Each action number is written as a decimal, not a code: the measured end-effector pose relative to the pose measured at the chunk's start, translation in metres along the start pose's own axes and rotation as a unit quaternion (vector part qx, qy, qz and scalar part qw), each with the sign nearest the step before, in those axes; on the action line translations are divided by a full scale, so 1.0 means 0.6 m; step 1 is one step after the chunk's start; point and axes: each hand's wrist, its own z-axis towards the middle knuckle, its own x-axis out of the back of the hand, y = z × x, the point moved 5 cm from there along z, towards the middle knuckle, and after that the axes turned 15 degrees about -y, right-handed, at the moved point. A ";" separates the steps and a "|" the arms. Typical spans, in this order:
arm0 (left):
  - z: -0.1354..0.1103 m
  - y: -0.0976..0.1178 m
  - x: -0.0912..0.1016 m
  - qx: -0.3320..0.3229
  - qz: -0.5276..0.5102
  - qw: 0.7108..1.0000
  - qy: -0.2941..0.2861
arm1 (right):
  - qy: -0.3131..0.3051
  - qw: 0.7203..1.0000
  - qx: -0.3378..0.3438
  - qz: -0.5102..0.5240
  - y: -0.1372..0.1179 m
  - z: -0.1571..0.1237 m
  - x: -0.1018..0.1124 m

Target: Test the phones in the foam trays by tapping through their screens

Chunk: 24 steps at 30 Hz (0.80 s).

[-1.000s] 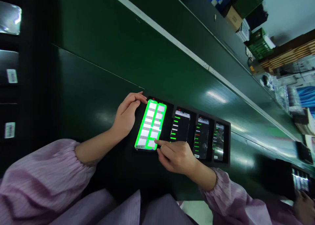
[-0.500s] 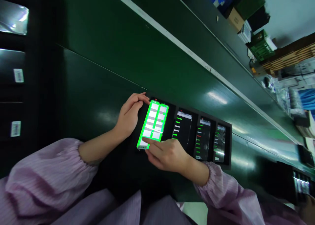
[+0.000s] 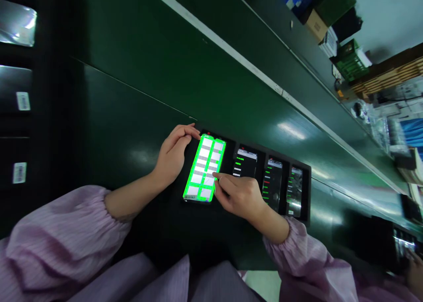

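My right hand [image 3: 243,196], forefinger extended, presses the black glass phone [image 3: 202,161]; my left hand [image 3: 173,154], fingers together, steadies it. Grey cells remain.

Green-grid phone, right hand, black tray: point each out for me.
green-grid phone [image 3: 201,163], head view, on its lit screen
right hand [image 3: 243,196], head view, on the back of the hand
black tray [image 3: 306,196], head view, on its right rim

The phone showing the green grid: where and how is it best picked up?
Probably by its two long edges near the far end, coming from above: the phone lies flat, screen up, in the leftmost slot of the tray. The left hand touches that far corner; the right hand has a forefinger on the screen, so avoid the glass.
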 end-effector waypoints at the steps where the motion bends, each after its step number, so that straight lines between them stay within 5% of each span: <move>1: 0.000 0.000 0.000 0.000 -0.002 1.000 0.001 | 0.005 1.000 0.001 0.001 0.000 0.000 0.002; 13: 0.000 0.002 -0.002 0.003 -0.004 1.000 0.010 | -0.006 0.997 0.074 0.002 -0.035 0.033 -0.023; 24: -0.002 0.006 -0.005 0.012 -0.013 1.000 0.019 | -0.025 0.999 0.022 0.022 -0.007 0.048 -0.022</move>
